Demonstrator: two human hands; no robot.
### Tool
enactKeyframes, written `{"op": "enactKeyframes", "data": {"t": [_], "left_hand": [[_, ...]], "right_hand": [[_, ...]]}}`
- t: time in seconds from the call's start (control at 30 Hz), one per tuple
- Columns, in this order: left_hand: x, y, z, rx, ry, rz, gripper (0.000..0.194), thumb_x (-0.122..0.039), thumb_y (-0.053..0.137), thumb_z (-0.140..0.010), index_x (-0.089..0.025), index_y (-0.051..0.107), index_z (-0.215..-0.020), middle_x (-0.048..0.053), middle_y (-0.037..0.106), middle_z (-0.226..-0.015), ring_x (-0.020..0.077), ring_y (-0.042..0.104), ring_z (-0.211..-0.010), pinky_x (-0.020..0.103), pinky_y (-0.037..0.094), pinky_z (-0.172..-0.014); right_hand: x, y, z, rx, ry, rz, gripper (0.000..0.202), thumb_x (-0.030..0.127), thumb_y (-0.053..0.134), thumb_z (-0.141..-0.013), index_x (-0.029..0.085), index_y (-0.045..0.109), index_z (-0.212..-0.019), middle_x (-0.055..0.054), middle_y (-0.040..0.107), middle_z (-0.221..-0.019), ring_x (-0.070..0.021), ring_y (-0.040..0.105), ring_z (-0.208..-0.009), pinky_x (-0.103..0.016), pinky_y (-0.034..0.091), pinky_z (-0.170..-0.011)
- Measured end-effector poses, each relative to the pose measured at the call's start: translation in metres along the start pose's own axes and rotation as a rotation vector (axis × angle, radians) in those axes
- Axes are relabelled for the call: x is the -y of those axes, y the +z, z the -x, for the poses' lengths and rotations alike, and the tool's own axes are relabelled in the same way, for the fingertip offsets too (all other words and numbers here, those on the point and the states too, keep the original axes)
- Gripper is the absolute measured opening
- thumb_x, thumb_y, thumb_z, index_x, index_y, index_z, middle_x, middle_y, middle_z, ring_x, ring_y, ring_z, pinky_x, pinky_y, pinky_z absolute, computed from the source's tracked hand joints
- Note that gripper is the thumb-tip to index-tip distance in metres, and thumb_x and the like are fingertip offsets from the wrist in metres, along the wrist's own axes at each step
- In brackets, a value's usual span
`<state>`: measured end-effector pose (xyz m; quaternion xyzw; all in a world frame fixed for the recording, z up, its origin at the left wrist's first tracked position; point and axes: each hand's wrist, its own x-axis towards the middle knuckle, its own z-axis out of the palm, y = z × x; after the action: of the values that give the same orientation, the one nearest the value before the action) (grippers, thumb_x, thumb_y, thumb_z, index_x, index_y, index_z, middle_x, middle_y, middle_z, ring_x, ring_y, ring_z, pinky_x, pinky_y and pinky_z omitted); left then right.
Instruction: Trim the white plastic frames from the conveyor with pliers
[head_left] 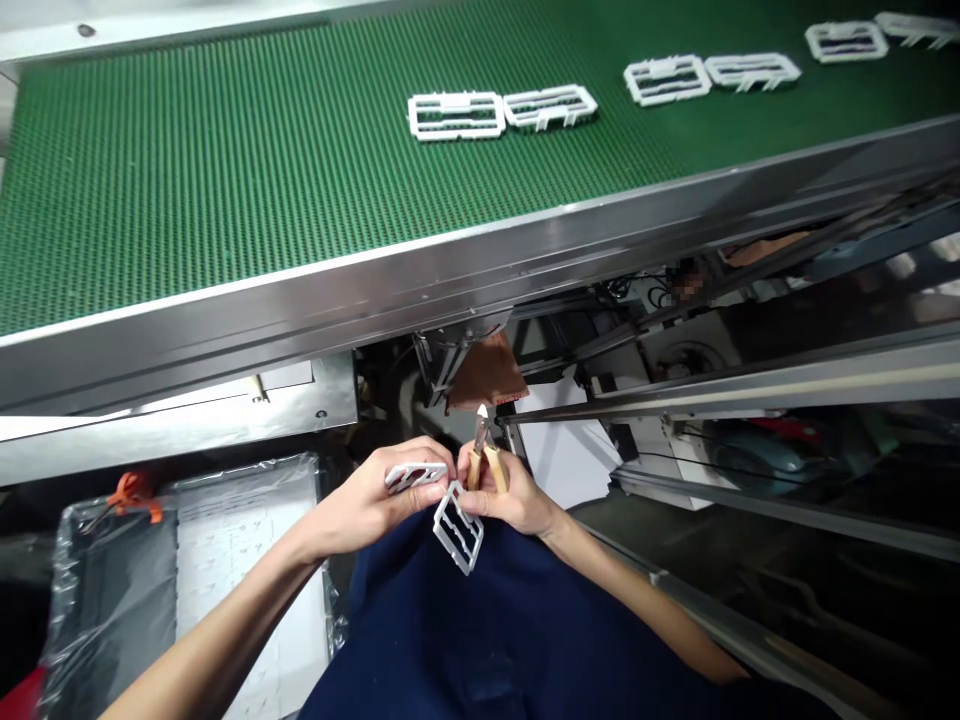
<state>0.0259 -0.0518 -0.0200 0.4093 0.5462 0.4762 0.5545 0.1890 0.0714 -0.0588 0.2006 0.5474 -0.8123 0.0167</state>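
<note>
My left hand grips a white plastic frame part by its edge, low in the middle of the view over my dark blue lap. My right hand holds small cutting pliers with tan handles, jaws pointing up. A second white frame part hangs tilted between the two hands, touching the right fingers. Both hands sit close together, fingertips almost meeting.
A green conveyor belt with a steel rim runs across the top, carrying pairs of white frame parts. A plastic-lined bin with stacked white parts stands at lower left, with an orange clip. Machine framing and cables fill the right.
</note>
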Motion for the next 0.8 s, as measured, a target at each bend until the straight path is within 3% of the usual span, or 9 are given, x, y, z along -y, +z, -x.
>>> {"op": "enactKeyframes", "data": {"t": [0.33, 0.5, 0.8], "left_hand": [[0.0003, 0.0003, 0.0022, -0.014, -0.020, 0.025, 0.015, -0.028, 0.053, -0.086, -0.018, 0.064, -0.089, 0.009, 0.062, -0.095, 0.0230, 0.058, -0.084, 0.029, 0.044, -0.075], [-0.0024, 0.0013, 0.0035, 0.004, 0.049, -0.025, 0.015, -0.026, 0.051, -0.086, -0.016, 0.063, -0.087, 0.010, 0.060, -0.093, 0.0226, 0.057, -0.083, 0.030, 0.043, -0.076], [0.0005, -0.0004, -0.0002, 0.007, 0.057, -0.112, 0.019, -0.029, 0.046, -0.089, -0.016, 0.058, -0.085, 0.009, 0.059, -0.089, 0.0199, 0.055, -0.078, 0.029, 0.043, -0.072]], "right_hand": [[-0.0015, -0.0007, -0.0037, 0.015, 0.007, 0.017, 0.034, 0.037, 0.072, -0.068, 0.019, 0.049, -0.085, 0.003, 0.048, -0.072, -0.0099, 0.047, -0.062, -0.024, 0.041, -0.059], [-0.0023, -0.0004, -0.0031, 0.046, -0.006, -0.047, 0.032, 0.032, 0.072, -0.069, 0.019, 0.049, -0.087, 0.002, 0.048, -0.077, -0.0099, 0.047, -0.066, -0.024, 0.040, -0.061], [0.0060, -0.0030, -0.0042, 0.006, -0.016, 0.087, 0.030, 0.029, 0.070, -0.072, 0.018, 0.050, -0.091, 0.001, 0.052, -0.080, -0.0105, 0.050, -0.071, -0.024, 0.042, -0.068]]}}
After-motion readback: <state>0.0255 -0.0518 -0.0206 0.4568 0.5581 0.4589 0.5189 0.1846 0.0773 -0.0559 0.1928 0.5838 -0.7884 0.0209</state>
